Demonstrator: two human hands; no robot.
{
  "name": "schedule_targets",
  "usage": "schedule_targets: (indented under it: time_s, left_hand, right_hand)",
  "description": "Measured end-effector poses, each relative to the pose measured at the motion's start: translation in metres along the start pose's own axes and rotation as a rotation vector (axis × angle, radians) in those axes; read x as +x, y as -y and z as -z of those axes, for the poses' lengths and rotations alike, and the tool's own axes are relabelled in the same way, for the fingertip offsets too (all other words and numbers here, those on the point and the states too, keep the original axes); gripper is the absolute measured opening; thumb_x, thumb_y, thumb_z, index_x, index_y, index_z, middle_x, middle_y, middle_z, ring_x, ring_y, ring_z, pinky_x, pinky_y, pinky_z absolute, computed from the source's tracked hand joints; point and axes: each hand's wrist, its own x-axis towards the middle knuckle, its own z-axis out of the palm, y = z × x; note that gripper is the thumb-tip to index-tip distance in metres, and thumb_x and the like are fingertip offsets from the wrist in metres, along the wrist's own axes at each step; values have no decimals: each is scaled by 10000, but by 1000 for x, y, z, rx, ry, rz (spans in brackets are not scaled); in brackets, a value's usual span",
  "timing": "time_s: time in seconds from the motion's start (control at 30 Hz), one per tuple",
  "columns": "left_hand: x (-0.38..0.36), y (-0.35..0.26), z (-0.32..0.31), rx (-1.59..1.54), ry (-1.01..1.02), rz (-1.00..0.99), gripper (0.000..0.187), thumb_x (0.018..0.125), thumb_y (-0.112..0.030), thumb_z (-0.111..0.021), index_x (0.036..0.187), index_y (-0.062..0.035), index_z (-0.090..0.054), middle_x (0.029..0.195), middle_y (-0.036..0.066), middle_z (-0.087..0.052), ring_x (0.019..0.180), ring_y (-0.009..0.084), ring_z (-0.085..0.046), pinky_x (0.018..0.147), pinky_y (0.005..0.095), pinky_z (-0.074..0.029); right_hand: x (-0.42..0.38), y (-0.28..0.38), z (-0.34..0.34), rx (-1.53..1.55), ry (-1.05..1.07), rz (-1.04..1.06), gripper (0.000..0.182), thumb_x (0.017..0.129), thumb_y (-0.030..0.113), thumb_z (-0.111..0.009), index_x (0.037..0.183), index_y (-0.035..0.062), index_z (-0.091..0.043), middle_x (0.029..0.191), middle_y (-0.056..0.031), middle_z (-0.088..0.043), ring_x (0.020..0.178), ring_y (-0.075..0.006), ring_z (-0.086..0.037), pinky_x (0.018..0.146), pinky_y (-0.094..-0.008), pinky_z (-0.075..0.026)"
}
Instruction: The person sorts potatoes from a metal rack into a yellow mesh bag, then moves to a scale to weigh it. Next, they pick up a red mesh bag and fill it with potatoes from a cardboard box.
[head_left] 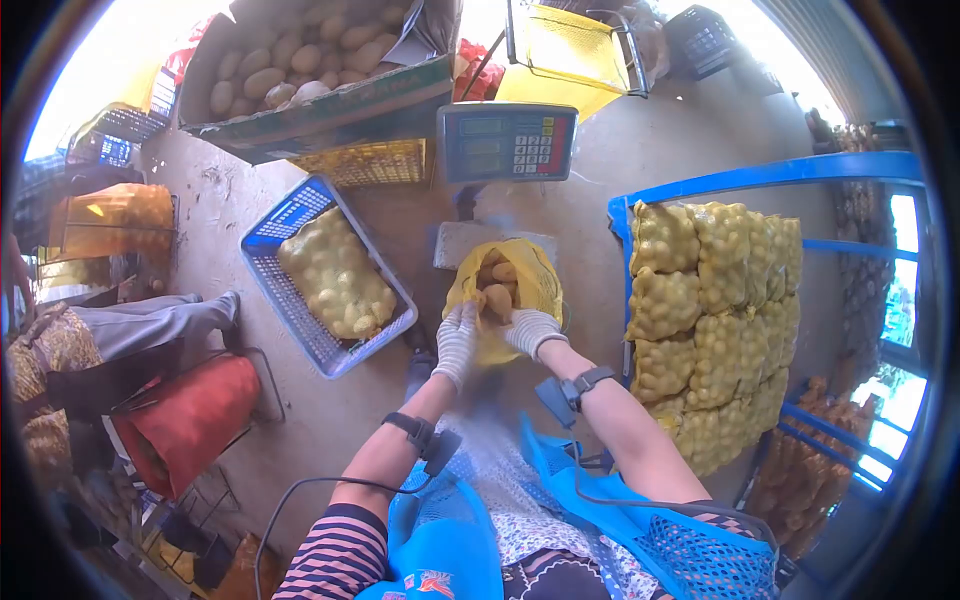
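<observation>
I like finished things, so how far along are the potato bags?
Looking done: the stacked bags and the filled bag in the blue crate. In hand: the open yellow bag, potatoes inside, with the left hand and right hand at its mouth. Left, probably: closing it and bagging the loose potatoes in the big box.

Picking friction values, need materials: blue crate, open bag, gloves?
Crate: looks like molded plastic, satin finish; stiff walls with regular perforations.
Open bag: thin yellow plastic mesh or woven film, slight sheen; it's partly see-through and creases softly. Which weave, can't tell.
Gloves: matte knit, striped white and grey, maybe cotton or a blend; no palm coating visible from here.
</observation>
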Motion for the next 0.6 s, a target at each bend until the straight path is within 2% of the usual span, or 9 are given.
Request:
schedule_targets:
  time_s: [0.03,0.07,0.17,0.23,0.27,0.37,0.4,0.47,0.6]
  left_hand:
    - [3,-2,-4,82,-8,-22,366,952,-349,-512,1099,-33,-622,706,-20,-555,588,57,-451,539,240,-407]
    - [3,-6,-6,80,-2,-27,366,952,-349,-512,1099,-33,-622,706,-20,-555,588,57,-451,539,240,-407]
    - [9,-16,-6,116,3,25,382,944,-343,-515,1123,-20,-613,750,2,-585,622,80,-474,584,251,-434]
    - [15,-19,1,182,25,57,450,934,-373,-514,1188,-7,-580,854,105,-640,719,162,-555,710,307,-473]
    - [17,-24,5,238,22,36,445,927,-363,-519,1183,-5,-581,809,104,-642,668,158,-565,669,316,-482]
    - [32,-21,19,319,33,7,424,923,-348,-519,1176,-13,-586,832,115,-652,684,164,-583,679,315,-484]
    - [33,-26,23,382,33,30,427,914,-354,-520,1179,-26,-584,877,129,-665,738,206,-613,729,339,-485]
    - [43,-27,30,468,48,28,430,910,-367,-517,1174,-34,-588,912,137,-667,798,230,-621,767,351,-477]
    - [61,-25,50,517,90,93,466,885,-427,-529,1158,-55,-597,1008,164,-660,968,284,-615,867,373,-444]
  right_hand:
    - [-17,4,10,-162,87,55,370,827,354,-564,1055,67,-612,1021,-208,-632,1003,-320,-600,842,-432,-476]
    - [-30,5,14,-221,8,112,336,816,347,-581,1010,74,-615,976,-165,-646,954,-317,-615,823,-445,-474]
    - [-41,-3,19,-257,-186,241,314,800,342,-600,973,81,-617,924,-155,-646,885,-310,-626,796,-437,-482]
    - [-41,-4,26,-247,-239,287,309,800,339,-600,974,84,-621,917,-151,-646,867,-309,-628,782,-435,-485]
    - [-41,-3,31,-241,-288,335,304,800,335,-601,974,88,-625,909,-147,-647,849,-307,-630,768,-434,-488]
    - [-41,-3,45,-183,-359,353,287,808,318,-598,977,89,-633,916,-141,-648,852,-306,-628,769,-429,-489]
    - [-41,-4,49,-181,-358,350,287,808,318,-598,977,89,-633,916,-141,-648,852,-306,-628,769,-429,-489]
    - [-38,-6,58,-115,-431,319,240,817,315,-553,853,87,-621,887,-143,-649,825,-316,-629,754,-447,-492]
    - [-33,-15,75,-78,-467,268,273,820,326,-556,965,118,-657,933,-142,-655,863,-315,-629,770,-439,-494]
